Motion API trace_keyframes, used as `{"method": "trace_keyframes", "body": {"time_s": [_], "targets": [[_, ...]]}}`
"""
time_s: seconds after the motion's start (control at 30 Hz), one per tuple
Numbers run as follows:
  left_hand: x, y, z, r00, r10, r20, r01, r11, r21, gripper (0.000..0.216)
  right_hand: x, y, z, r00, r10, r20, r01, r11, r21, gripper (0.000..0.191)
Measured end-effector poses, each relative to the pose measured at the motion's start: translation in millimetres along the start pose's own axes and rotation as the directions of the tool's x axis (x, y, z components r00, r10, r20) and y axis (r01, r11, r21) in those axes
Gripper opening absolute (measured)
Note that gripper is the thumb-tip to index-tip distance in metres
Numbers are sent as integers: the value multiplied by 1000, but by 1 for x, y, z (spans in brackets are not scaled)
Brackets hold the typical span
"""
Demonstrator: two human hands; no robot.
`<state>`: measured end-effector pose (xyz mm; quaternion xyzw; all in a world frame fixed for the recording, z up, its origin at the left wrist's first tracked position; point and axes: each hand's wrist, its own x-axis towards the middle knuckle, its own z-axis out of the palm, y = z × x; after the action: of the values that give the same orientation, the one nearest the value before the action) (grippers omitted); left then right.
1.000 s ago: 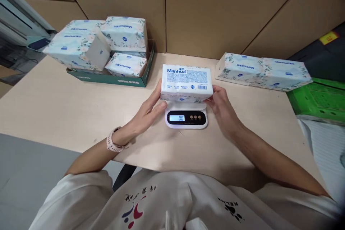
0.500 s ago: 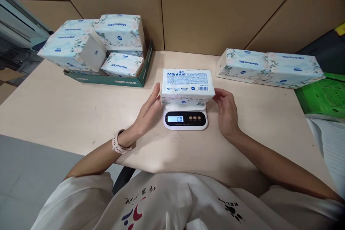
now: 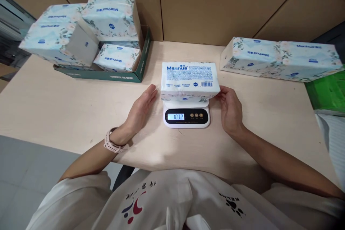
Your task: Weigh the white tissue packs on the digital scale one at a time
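Note:
A white Manhua tissue pack point(image 3: 188, 81) lies flat on a small white kitchen scale point(image 3: 186, 116) whose lit display reads about 103. My left hand point(image 3: 140, 109) rests open on the table just left of the pack, fingers stretched and not touching it. My right hand point(image 3: 230, 109) sits open to the right, with its fingertips close to the pack's right end. Neither hand holds anything.
A green cardboard tray point(image 3: 124, 76) at the back left holds several floral tissue packs. Two more tissue packs point(image 3: 277, 57) lie in a row at the back right. Cardboard boxes point(image 3: 205, 3) wall off the back. A green crate point(image 3: 327, 93) stands at the right edge.
Both hands let go of the tissue pack and drew slightly away from it. The pack now rests on the scale, and the display went from 0.0 to about 103.

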<state>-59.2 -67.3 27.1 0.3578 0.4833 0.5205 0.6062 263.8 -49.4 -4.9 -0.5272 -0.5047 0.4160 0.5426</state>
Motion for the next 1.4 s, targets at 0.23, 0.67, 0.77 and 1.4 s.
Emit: {"method": "trace_keyframes", "body": {"time_s": [0.23, 0.67, 0.77, 1.4], "targets": [[0, 2, 0, 1000, 4, 16, -4, 1000, 9, 66, 0, -4, 2, 1000, 14, 7, -14, 1000, 11, 57], [1, 2, 0, 1000, 1, -2, -1, 1000, 7, 64, -1, -3, 2, 1000, 6, 15, -7, 1000, 10, 59], [0, 3, 1, 1000, 7, 1, -7, 1000, 6, 62, -1, -4, 2, 1000, -2, 15, 1, 1000, 12, 59], [3, 0, -4, 999, 34, 1, -34, 999, 17, 64, 0, 5, -1, 999, -41, 8, 41, 999, 0, 53]]}}
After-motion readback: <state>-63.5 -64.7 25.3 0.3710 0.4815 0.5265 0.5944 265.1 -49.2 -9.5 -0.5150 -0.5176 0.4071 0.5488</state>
